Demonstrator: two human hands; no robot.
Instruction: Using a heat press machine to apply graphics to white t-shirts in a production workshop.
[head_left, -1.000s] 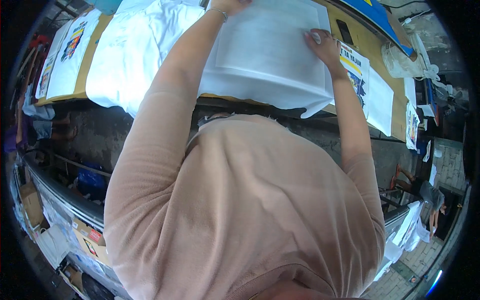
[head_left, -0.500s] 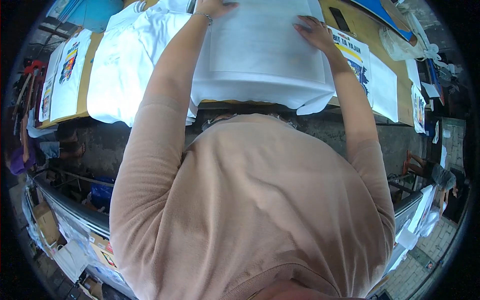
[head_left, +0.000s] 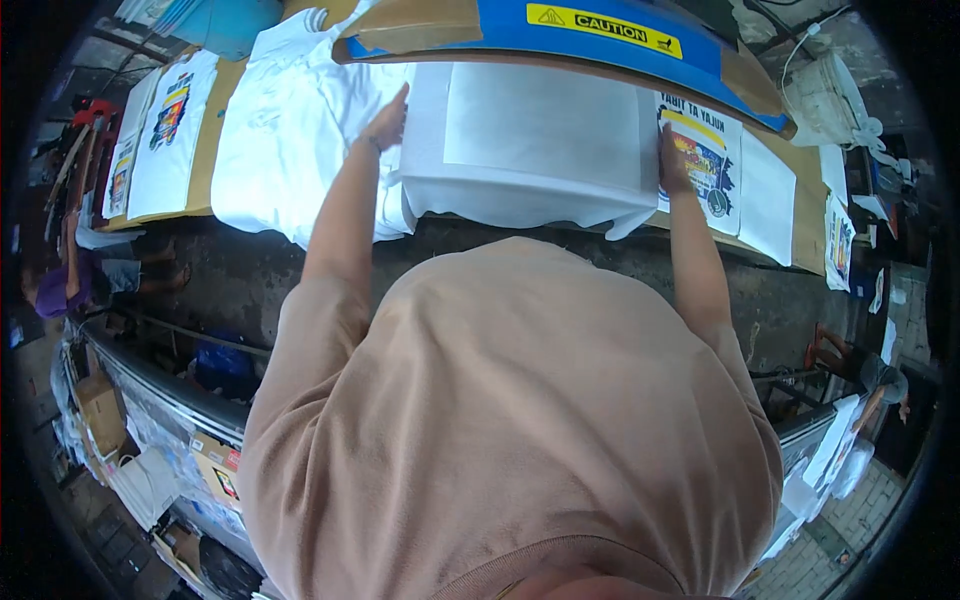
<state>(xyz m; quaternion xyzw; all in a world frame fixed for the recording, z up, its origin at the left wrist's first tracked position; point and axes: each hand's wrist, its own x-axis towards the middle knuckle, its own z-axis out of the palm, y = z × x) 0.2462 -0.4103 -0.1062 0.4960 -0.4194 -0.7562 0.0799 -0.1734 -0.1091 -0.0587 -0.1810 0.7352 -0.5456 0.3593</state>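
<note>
A white cloth (head_left: pixel 530 197), which looks like a shirt, lies flat with its near edge hanging over the table's front. On top of it rests a pale rectangular sheet (head_left: pixel 545 120). My left hand (head_left: pixel 384 122) is at the cloth's left edge, fingers stretched out and pointing away from me. Along the right edge my right hand (head_left: pixel 672 160) stands upright and open, next to a printed sheet (head_left: pixel 705 165). Neither hand appears to hold anything. A blue panel with brown ends (head_left: pixel 480 25), carrying a yellow warning label, covers the far part of the cloth.
Rumpled white shirts (head_left: pixel 285 140) are heaped to the left. Farther left lie printed sheets (head_left: pixel 185 130) and a blue tub (head_left: pixel 225 22). A white bucket (head_left: pixel 820 100) stands at the far right. Other people (head_left: pixel 75 280) show at both sides.
The blue panel has come in over the cloth's far part. Both hands have drawn back toward me, off the cloth's top to its left and right edges.
</note>
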